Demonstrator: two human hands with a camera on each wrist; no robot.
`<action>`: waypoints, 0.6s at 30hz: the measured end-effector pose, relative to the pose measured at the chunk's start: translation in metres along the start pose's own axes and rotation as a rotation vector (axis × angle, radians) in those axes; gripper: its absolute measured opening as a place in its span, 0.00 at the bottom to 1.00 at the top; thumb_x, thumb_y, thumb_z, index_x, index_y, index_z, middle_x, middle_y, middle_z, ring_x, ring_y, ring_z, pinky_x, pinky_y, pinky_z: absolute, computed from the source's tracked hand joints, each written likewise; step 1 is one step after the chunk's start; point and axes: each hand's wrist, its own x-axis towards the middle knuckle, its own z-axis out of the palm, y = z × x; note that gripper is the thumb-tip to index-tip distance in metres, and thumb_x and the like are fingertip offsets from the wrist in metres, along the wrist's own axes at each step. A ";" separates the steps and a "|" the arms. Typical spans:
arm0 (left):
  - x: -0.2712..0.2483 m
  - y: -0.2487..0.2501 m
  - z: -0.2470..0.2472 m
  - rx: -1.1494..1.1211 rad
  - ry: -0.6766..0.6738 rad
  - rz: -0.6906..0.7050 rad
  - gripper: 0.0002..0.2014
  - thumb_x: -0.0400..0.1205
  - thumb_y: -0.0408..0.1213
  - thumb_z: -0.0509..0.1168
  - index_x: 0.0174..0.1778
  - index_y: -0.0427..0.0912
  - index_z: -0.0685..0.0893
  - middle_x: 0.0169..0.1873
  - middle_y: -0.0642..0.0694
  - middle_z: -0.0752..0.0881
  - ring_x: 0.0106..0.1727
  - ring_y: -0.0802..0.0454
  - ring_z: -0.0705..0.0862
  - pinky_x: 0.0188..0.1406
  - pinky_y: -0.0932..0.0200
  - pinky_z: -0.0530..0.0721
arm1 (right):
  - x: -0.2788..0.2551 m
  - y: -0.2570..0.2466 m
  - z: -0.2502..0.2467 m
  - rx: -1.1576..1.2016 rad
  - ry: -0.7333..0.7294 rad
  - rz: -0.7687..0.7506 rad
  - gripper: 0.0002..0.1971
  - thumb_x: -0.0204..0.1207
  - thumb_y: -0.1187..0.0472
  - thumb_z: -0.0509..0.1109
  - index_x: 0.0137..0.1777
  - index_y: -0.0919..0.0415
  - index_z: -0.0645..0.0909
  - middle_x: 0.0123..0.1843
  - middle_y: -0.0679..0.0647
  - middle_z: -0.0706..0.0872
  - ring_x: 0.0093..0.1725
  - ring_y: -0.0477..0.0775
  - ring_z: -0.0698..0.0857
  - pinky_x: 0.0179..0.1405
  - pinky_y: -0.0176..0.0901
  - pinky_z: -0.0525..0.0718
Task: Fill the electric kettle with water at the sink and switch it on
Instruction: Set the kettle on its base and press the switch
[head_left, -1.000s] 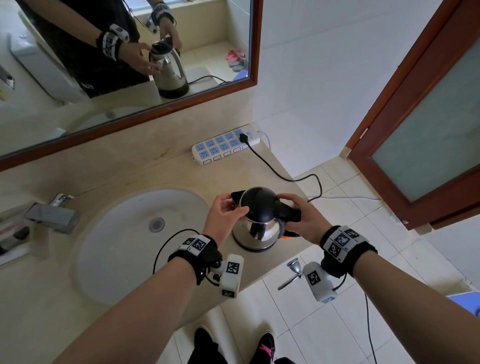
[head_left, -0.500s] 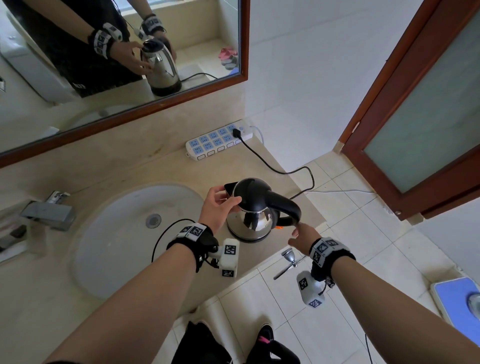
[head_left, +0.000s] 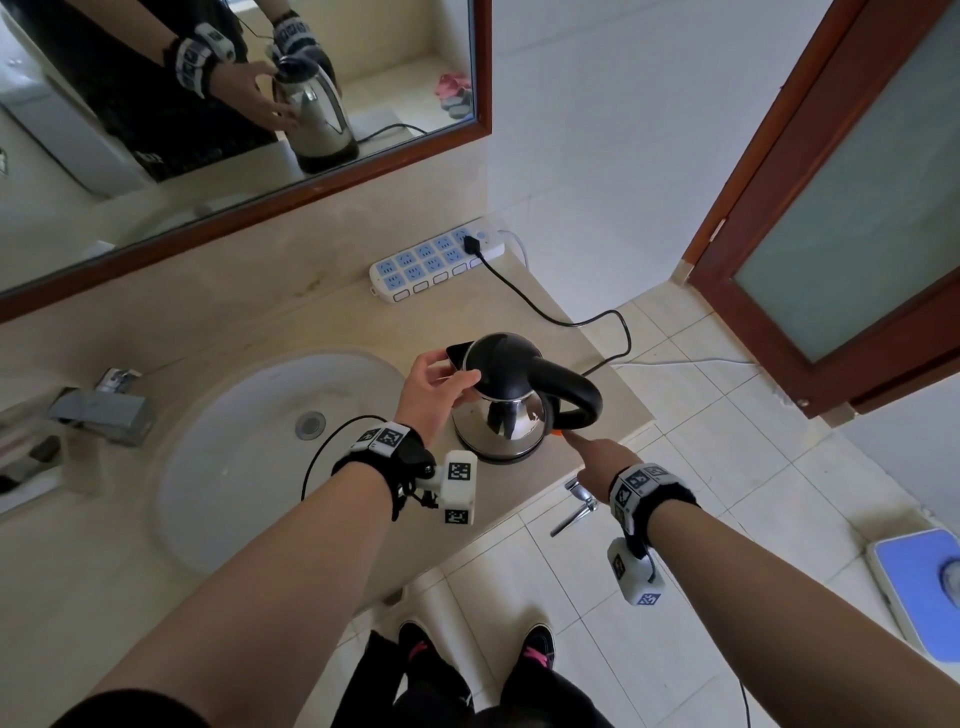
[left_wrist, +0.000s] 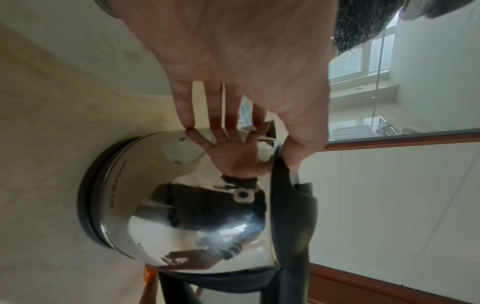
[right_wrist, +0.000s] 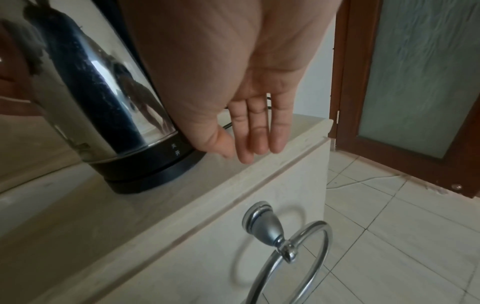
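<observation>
A steel electric kettle (head_left: 511, 421) with a black lid and handle stands on its black base (right_wrist: 155, 170) on the beige counter (head_left: 311, 332), right of the sink basin (head_left: 244, 478). My left hand (head_left: 439, 382) touches the kettle's left side below the spout; in the left wrist view its fingers (left_wrist: 185, 107) lie straight on the steel body (left_wrist: 182, 205) and the thumb rests on the lid's rim. My right hand (head_left: 595, 457) reaches in from the right with straight fingers (right_wrist: 257, 133), one fingertip at the orange switch (head_left: 557, 431) under the handle.
A faucet (head_left: 98, 410) stands left of the basin. The kettle's black cord (head_left: 571, 322) runs to a power strip (head_left: 431, 265) at the wall under the mirror (head_left: 208, 104). A towel ring (right_wrist: 285, 257) hangs below the counter edge. A door (head_left: 831, 208) and a blue scale (head_left: 919, 582) are at right.
My right hand left the top of the kettle's handle and came down to the orange switch at its foot. The left hand stayed on the kettle.
</observation>
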 end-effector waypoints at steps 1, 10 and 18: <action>0.000 0.000 0.000 0.000 -0.001 -0.002 0.21 0.82 0.30 0.72 0.69 0.41 0.75 0.56 0.42 0.87 0.41 0.57 0.91 0.41 0.66 0.88 | -0.002 0.000 0.001 -0.006 -0.006 0.000 0.43 0.82 0.68 0.64 0.89 0.42 0.47 0.49 0.60 0.87 0.40 0.53 0.84 0.43 0.45 0.85; -0.003 0.003 -0.002 0.015 -0.004 -0.006 0.24 0.81 0.32 0.73 0.72 0.39 0.75 0.62 0.39 0.86 0.45 0.55 0.91 0.45 0.64 0.89 | 0.001 0.003 0.018 -0.051 -0.068 0.015 0.49 0.83 0.61 0.66 0.87 0.42 0.30 0.31 0.55 0.80 0.26 0.51 0.79 0.29 0.44 0.81; -0.006 0.007 -0.003 0.048 -0.015 -0.019 0.25 0.82 0.31 0.73 0.74 0.39 0.74 0.63 0.39 0.85 0.50 0.53 0.89 0.44 0.65 0.89 | 0.011 0.004 0.021 -0.068 -0.090 0.021 0.51 0.82 0.60 0.68 0.86 0.42 0.29 0.41 0.59 0.89 0.42 0.58 0.91 0.50 0.56 0.92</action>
